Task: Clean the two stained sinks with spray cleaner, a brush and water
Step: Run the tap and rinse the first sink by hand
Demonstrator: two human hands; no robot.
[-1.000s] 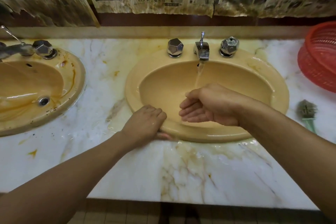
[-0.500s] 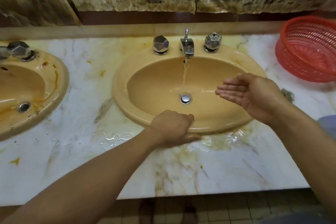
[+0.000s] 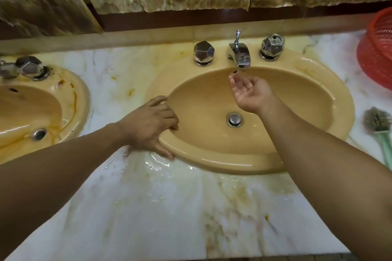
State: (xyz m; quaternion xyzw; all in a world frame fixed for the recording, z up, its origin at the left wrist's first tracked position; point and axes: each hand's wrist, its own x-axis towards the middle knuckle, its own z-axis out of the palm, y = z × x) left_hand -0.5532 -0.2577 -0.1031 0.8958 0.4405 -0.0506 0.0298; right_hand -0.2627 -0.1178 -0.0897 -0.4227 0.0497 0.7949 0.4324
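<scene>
Right hand (image 3: 248, 93), centre frame, is palm-up and loosely cupped just under the chrome faucet spout (image 3: 240, 57), holding nothing; no clear stream visible. Left hand (image 3: 150, 125) rests fingers-spread on the left rim of the yellow-tan oval ceramic sink (image 3: 244, 165), gripping nothing. That basin looks wet and mostly stain-free, so probably at the rinse stage. The second yellow-tan sink (image 3: 70, 95), left edge of frame, shows brown-orange streaks on rim and bowl, so it likely needs the full clean. The grey-bristled brush with a pale green handle (image 3: 377, 122) lies on the white veined marble counter (image 3: 169, 207) at right edge, well apart from both hands. Spray cleaner not in view. A red plastic mesh basket (image 3: 377, 55) sits upper right, behind the brush; nothing blocks the reach to it.
</scene>
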